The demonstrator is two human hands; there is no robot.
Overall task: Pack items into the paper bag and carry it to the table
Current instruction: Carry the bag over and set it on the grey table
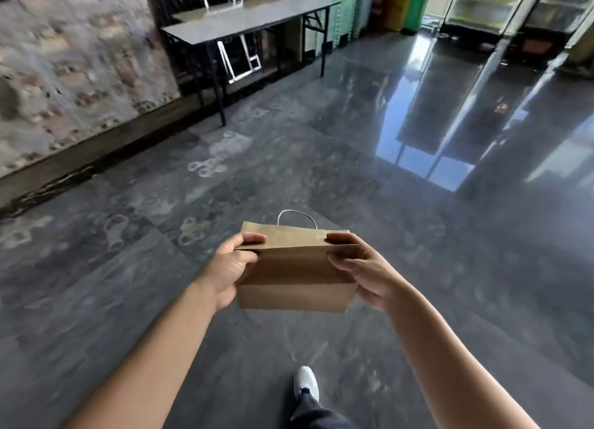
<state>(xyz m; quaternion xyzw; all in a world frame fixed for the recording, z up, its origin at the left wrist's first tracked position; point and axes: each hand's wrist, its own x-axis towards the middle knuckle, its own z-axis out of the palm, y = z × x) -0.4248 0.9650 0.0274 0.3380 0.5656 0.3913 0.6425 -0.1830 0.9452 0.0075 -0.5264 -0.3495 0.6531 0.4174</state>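
Plain brown paper bag (294, 277) with a white cord handle (297, 218); far grey-topped folding counter (250, 18); dark mottled glossy floor (289, 158); near white shoe (306, 384).

Both forearms bare from the lower frame edge to the wrists; no sleeves, cuffs, watch, bands or rings visible on either. Left hand (229, 268): thumbnail short and plain, knuckles and thumb base rounded, no gloves. Right hand (360, 268): fingernails short, unpainted as far as can be told, no gloves. One foot visible at bottom centre: a white sneaker (306, 382), low-cut, rounded toe, laces or a tongue showing faintly grey on top; details blurred. Above it, a dark trouser leg (316, 412), charcoal or black, loose fabric with soft folds, hem lying over the shoe's collar. Other foot not visible.
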